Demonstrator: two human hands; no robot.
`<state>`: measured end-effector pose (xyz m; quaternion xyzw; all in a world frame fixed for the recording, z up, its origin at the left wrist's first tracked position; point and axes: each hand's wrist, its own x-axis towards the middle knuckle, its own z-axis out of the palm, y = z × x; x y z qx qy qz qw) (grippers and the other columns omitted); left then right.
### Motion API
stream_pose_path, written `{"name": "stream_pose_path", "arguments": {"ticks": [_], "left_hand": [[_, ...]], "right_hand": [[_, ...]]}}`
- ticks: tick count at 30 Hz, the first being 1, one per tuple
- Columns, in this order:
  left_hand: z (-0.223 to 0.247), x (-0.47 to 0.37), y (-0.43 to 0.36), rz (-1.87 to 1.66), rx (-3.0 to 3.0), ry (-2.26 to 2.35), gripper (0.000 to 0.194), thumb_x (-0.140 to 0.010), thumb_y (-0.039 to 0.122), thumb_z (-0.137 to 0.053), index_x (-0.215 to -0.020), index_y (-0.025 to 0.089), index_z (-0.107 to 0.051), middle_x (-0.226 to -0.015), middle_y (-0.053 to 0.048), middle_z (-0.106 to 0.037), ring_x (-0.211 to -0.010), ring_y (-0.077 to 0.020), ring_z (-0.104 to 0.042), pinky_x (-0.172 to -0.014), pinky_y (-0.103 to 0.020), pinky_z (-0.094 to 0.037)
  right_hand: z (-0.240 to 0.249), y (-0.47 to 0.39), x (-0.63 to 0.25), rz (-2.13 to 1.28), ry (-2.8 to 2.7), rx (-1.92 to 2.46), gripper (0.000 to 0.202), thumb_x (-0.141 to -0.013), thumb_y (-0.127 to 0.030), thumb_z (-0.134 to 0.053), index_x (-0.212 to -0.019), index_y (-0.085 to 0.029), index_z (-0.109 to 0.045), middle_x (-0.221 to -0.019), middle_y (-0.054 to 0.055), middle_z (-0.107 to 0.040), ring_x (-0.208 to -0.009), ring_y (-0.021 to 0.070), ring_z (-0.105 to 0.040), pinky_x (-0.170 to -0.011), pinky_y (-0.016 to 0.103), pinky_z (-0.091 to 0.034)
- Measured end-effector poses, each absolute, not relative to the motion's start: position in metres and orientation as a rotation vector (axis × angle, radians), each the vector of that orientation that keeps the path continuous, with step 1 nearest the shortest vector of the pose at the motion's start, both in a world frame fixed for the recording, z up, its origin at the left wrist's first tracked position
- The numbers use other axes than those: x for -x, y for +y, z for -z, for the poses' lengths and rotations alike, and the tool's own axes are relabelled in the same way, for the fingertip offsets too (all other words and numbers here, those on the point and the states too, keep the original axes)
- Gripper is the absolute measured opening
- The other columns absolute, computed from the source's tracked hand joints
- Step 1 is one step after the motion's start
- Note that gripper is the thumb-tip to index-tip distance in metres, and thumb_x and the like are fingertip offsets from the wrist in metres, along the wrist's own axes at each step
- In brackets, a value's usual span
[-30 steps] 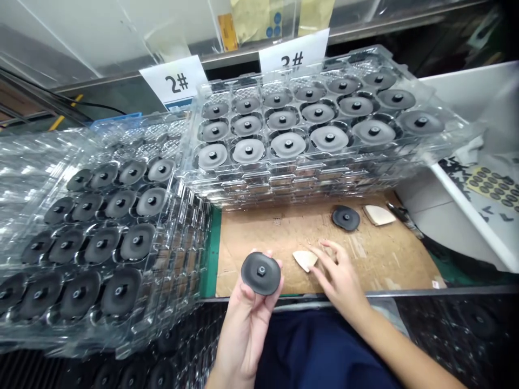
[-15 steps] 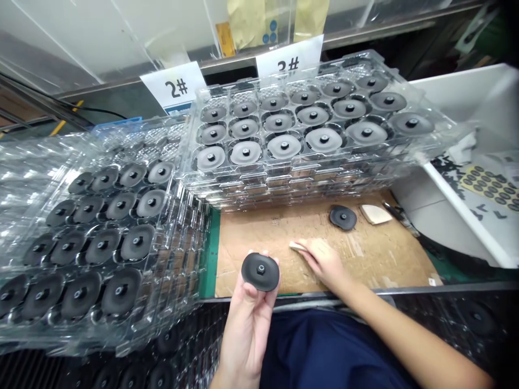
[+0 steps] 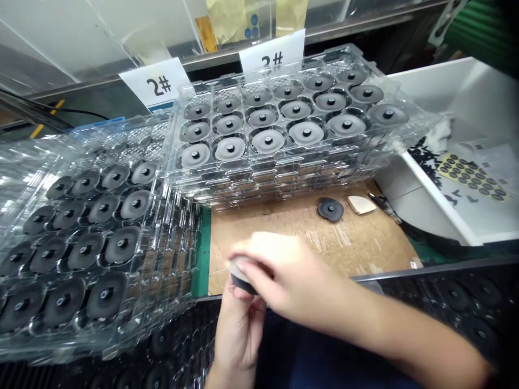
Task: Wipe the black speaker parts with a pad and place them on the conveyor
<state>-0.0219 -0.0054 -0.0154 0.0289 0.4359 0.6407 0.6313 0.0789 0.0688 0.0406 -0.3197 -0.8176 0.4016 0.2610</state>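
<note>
The discs (image 3: 265,141) in the clear plastic trays (image 3: 284,167) are grey with black hubs; those in the left tray (image 3: 81,243) look darker, near black. A black disc (image 3: 330,208) and a cream wedge (image 3: 360,204) lie on brown cardboard (image 3: 308,232) over a green mat (image 3: 201,254). White labels (image 3: 156,84) carry black "2#". The white bin (image 3: 458,162) holds a yellow sheet patterned with black ovals (image 3: 470,175).
</note>
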Motion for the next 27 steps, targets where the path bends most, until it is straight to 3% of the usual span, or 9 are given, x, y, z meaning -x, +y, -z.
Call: {"name": "stream_pose_path", "arguments": {"ticks": [3, 7, 12, 17, 22, 24, 27], "left_hand": [[0.010, 0.026, -0.005, -1.462, -0.081, 1.021, 0.046, -0.072, 0.020, -0.068, -0.116, 0.026, -0.057, -0.092, -0.002, -0.070, -0.095, -0.0212, -0.062, -0.084, -0.027, -0.050], [0.007, 0.028, -0.003, -1.478, -0.125, 1.015, 0.050, -0.066, 0.021, -0.072, -0.114, 0.027, -0.059, -0.109, -0.005, -0.067, -0.101, -0.0237, -0.061, -0.086, -0.029, -0.050], [0.001, 0.023, 0.002, -1.447, -0.183, 0.996, 0.052, -0.064, 0.030, -0.074, -0.114, 0.023, -0.059, -0.105, -0.006, -0.068, -0.094, -0.0222, -0.063, -0.082, -0.026, -0.051], [0.002, 0.023, 0.001, -1.441, -0.137, 0.973, 0.052, -0.064, 0.028, -0.074, -0.114, 0.029, -0.058, -0.110, -0.005, -0.066, -0.098, -0.0237, -0.061, -0.088, -0.032, -0.049], [0.003, 0.020, -0.001, -1.421, -0.136, 0.913, 0.050, -0.067, 0.033, -0.071, -0.115, 0.025, -0.059, -0.105, -0.007, -0.068, -0.105, -0.0244, -0.058, -0.088, -0.030, -0.049], [0.000, 0.021, -0.002, -1.395, -0.076, 0.874, 0.043, -0.070, 0.025, -0.069, -0.112, 0.028, -0.060, -0.108, -0.005, -0.067, -0.103, -0.0212, -0.060, -0.086, -0.027, -0.050], [-0.004, 0.022, 0.000, -1.413, -0.048, 0.846, 0.050, -0.064, 0.012, -0.073, -0.109, 0.029, -0.062, -0.108, -0.002, -0.068, -0.096, -0.0174, -0.063, -0.083, -0.022, -0.051]], "right_hand": [[-0.040, 0.066, -0.078, -1.058, -2.066, 0.816, 0.025, -0.091, -0.018, -0.040, -0.109, -0.014, -0.057, -0.092, 0.006, -0.063, -0.083, 0.0143, -0.058, -0.078, 0.026, -0.046], [-0.045, 0.069, -0.086, -1.346, -2.140, 0.745, 0.018, -0.087, -0.010, -0.047, -0.093, -0.019, -0.062, -0.089, -0.001, -0.064, -0.082, 0.0085, -0.058, -0.077, 0.017, -0.045], [-0.046, 0.072, -0.087, -1.040, -2.079, 0.814, 0.024, -0.091, -0.020, -0.041, -0.109, -0.016, -0.057, -0.095, 0.005, -0.062, -0.086, 0.0141, -0.058, -0.080, 0.026, -0.046], [-0.048, 0.068, -0.095, -1.335, -2.166, 0.741, 0.020, -0.087, -0.010, -0.046, -0.098, -0.019, -0.061, -0.091, -0.001, -0.064, -0.084, 0.0094, -0.058, -0.078, 0.018, -0.045], [-0.048, 0.072, -0.092, -1.067, -2.077, 0.771, 0.026, -0.090, -0.017, -0.041, -0.110, -0.012, -0.057, -0.094, 0.007, -0.063, -0.085, 0.0147, -0.057, -0.079, 0.025, -0.045], [-0.048, 0.070, -0.101, -1.200, -2.126, 0.678, 0.024, -0.090, -0.015, -0.043, -0.109, -0.013, -0.058, -0.096, 0.005, -0.063, -0.087, 0.0126, -0.057, -0.080, 0.021, -0.045], [-0.047, 0.066, -0.124, -1.294, -2.193, 0.815, 0.020, -0.088, -0.013, -0.048, -0.102, -0.020, -0.060, -0.088, 0.000, -0.063, -0.078, 0.0092, -0.058, -0.072, 0.018, -0.045]]}}
